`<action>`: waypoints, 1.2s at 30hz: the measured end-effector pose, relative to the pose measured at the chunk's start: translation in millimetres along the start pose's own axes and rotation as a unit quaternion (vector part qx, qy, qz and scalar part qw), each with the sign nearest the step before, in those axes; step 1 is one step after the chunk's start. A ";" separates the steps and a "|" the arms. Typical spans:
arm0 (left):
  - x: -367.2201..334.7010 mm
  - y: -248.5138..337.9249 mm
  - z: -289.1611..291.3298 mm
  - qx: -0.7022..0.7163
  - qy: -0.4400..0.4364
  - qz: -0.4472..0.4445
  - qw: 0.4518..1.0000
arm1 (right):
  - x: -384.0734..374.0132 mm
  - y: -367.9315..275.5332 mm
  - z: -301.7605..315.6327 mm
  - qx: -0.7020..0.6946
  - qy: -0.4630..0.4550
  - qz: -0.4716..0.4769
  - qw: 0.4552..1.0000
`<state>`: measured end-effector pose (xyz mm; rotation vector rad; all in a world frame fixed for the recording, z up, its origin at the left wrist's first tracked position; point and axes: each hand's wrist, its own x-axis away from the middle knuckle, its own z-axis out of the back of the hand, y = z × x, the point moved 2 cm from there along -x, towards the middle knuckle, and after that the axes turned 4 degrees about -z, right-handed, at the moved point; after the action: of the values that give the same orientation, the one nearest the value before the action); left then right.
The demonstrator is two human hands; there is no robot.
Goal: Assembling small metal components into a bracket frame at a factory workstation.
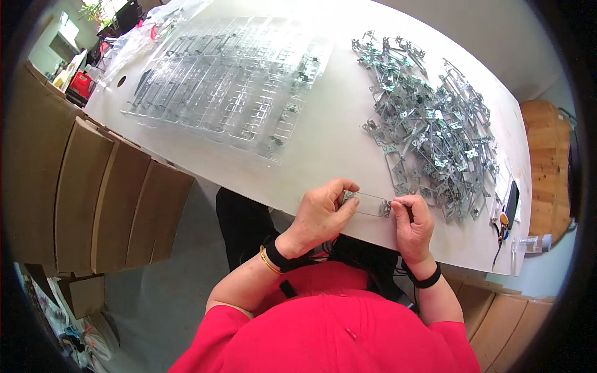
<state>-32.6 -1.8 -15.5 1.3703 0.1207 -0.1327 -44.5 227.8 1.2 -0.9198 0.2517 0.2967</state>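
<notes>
At the near table edge [255, 191], pinching one wire-framed part [385, 209] at both ends with left hand [322, 209] and right hand [413, 231]. Far left, showing trays [205, 132] apparently loaded; right, leaving a big heap [435, 133].

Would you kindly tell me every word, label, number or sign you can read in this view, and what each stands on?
There is no readable text in this view.
Wire-framed metal part between left hand and right hand: none readable.
Pile of metal parts: none readable.
Cardboard boxes: none readable.
Red object at the upper left: too small and blurred to tell.
</notes>
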 end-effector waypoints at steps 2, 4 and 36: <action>0.2 1.5 0.3 -0.006 0.002 -0.001 1.000 | 0.4 -0.2 -0.6 0.001 0.001 0.000 1.000; -0.5 2.1 0.2 -0.012 0.004 -0.003 1.000 | 0.4 1.0 -1.2 0.001 0.003 0.001 1.000; -0.3 0.1 -0.4 -0.018 0.010 -0.031 0.999 | 5.2 10.8 -1.1 -0.016 0.001 -0.031 0.999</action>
<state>-32.9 -1.4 -15.4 1.3329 0.1821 -0.1672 -43.5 233.8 -9.2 -0.9572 0.2209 0.2424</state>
